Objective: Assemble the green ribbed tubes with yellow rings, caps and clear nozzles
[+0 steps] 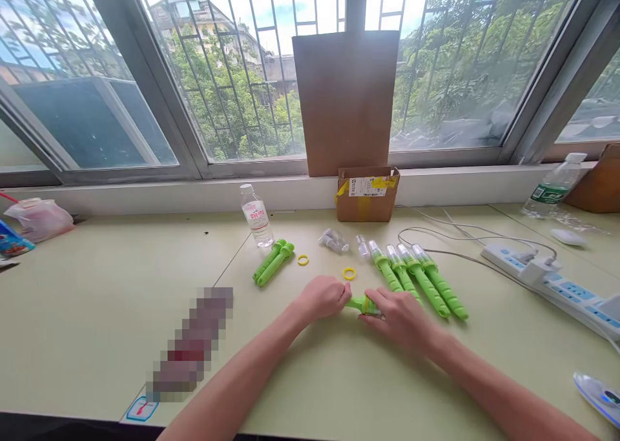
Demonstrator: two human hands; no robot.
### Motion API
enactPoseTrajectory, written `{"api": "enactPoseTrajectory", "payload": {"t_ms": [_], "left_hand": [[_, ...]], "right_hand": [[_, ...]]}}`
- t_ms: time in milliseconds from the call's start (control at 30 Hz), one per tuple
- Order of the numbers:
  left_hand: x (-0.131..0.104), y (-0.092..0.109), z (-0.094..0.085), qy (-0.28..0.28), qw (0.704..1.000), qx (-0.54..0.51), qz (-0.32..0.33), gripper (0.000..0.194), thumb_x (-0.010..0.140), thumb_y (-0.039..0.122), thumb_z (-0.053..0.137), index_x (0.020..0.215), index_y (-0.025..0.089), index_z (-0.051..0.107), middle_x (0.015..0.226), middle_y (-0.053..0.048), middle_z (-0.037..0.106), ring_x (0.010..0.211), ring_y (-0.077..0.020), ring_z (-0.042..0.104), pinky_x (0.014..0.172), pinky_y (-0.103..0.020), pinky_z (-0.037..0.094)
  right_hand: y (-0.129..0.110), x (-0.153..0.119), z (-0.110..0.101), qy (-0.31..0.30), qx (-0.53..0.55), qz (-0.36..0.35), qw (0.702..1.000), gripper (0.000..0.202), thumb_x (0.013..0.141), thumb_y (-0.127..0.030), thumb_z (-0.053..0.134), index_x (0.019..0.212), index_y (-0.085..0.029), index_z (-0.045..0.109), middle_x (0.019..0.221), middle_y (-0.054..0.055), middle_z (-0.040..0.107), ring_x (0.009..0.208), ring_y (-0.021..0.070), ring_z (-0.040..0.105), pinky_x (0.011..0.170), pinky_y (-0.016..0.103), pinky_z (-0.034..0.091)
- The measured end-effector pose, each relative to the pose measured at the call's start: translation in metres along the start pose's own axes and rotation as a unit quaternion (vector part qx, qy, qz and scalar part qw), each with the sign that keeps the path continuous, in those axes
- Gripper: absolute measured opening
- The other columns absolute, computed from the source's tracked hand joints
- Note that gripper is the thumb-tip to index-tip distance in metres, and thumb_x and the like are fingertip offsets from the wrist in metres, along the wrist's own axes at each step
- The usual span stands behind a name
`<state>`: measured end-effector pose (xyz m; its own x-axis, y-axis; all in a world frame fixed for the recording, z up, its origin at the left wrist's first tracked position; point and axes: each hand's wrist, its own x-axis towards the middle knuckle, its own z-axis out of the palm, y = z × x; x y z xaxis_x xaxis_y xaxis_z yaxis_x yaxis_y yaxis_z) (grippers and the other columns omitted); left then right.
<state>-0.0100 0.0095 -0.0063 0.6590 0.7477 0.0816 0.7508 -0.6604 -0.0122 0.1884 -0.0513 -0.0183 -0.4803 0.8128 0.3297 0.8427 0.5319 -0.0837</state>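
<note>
A green plastic tube (356, 303) lies sideways between my two hands, low over the table. My left hand (323, 297) is closed in a fist around its left end. At the other end, which has a yellow ring and a clear ribbed part, the fingers of my right hand (400, 315) are wrapped round it. Just beyond my hands is a loose yellow ring (349, 274); another yellow ring (303, 260) sits farther left. Two green tubes without caps (274, 263) lie side by side there. Several green tubes with clear caps (431, 279) are lined up beside my right hand.
Clear plastic caps (334, 241) lie near a small cardboard box (365, 202). A water bottle (256, 215) stands at the back, another bottle (552, 189) at the far right. A power strip (562, 286) with cables runs along the right. A pixelated patch (194, 344) covers something at left.
</note>
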Motion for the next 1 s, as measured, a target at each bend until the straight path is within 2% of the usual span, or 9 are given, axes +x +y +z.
{"api": "enactPoseTrajectory", "payload": {"t_ms": [167,333,500,600,667,767,867,1000], "left_hand": [[0.002,-0.002,0.007,0.032,0.999,0.016,0.019,0.057,0.093,0.027,0.024,0.05,0.015,0.06,0.046,-0.006,0.055,0.039,-0.0122,0.044,0.05,-0.027,0.026],[0.002,-0.003,0.007,0.048,0.997,0.05,0.041,0.053,0.091,0.025,0.026,0.051,0.014,0.06,0.048,-0.008,0.057,0.039,-0.0139,0.048,0.048,-0.027,0.028],[0.001,-0.004,0.0,0.049,0.994,0.075,0.063,0.04,0.087,0.024,0.034,0.057,0.015,0.06,0.051,-0.008,0.059,0.041,-0.0139,0.048,0.047,-0.025,0.029],[0.0,-0.003,-0.003,0.068,0.992,0.086,0.069,0.038,0.086,0.024,0.034,0.059,0.016,0.059,0.052,-0.007,0.058,0.041,-0.0143,0.048,0.046,-0.025,0.026],[-0.001,-0.003,-0.004,0.08,0.991,0.085,0.066,0.038,0.086,0.024,0.033,0.06,0.015,0.059,0.052,-0.007,0.057,0.042,-0.0143,0.047,0.046,-0.025,0.024],[-0.002,-0.001,-0.005,0.076,0.995,0.052,0.035,0.039,0.087,0.024,0.031,0.06,0.016,0.058,0.053,-0.005,0.056,0.043,-0.0133,0.044,0.048,-0.026,0.021],[-0.002,-0.001,-0.006,0.033,0.999,-0.027,-0.014,0.043,0.089,0.028,0.029,0.057,0.017,0.055,0.052,-0.003,0.053,0.044,-0.0125,0.039,0.049,-0.028,0.019],[-0.002,-0.003,-0.01,-0.056,0.981,-0.157,-0.101,0.052,0.092,0.038,0.022,0.053,0.018,0.051,0.05,-0.002,0.048,0.045,-0.0131,0.037,0.05,-0.028,0.023]], "right_hand": [[-0.002,0.0,0.0,-0.019,0.09,0.049,0.995,0.027,0.086,-0.046,0.054,0.082,-0.02,0.057,0.071,0.001,0.062,0.061,0.0152,0.053,0.054,0.026,0.026],[-0.004,0.001,-0.003,-0.029,0.157,0.086,0.983,0.033,0.083,-0.045,0.056,0.065,-0.02,0.045,0.058,-0.004,0.046,0.054,0.011,0.039,0.053,0.025,0.024],[-0.001,0.005,-0.006,-0.08,0.29,0.121,0.946,0.038,0.084,-0.045,0.053,0.062,-0.019,0.036,0.056,-0.007,0.03,0.052,0.0085,0.028,0.049,0.023,0.021],[0.0,0.006,-0.007,-0.088,0.321,0.123,0.935,0.039,0.086,-0.047,0.05,0.062,-0.019,0.036,0.057,-0.006,0.028,0.053,0.0082,0.027,0.048,0.023,0.021],[0.0,0.006,-0.005,-0.066,0.286,0.117,0.949,0.037,0.085,-0.047,0.052,0.064,-0.019,0.039,0.057,-0.007,0.032,0.052,0.0084,0.029,0.049,0.023,0.022],[-0.001,0.003,0.002,-0.01,0.187,0.09,0.978,0.03,0.083,-0.044,0.056,0.069,-0.019,0.048,0.059,-0.005,0.045,0.053,0.0094,0.038,0.051,0.024,0.024],[0.0,0.001,0.009,0.045,0.072,0.03,0.996,0.023,0.083,-0.042,0.059,0.081,-0.019,0.057,0.07,-0.001,0.058,0.057,0.0116,0.046,0.051,0.025,0.024],[0.001,0.0,0.011,0.117,-0.049,-0.064,0.99,0.025,0.089,-0.041,0.053,0.093,-0.018,0.062,0.071,0.002,0.06,0.058,0.0137,0.051,0.051,0.028,0.023]]}}
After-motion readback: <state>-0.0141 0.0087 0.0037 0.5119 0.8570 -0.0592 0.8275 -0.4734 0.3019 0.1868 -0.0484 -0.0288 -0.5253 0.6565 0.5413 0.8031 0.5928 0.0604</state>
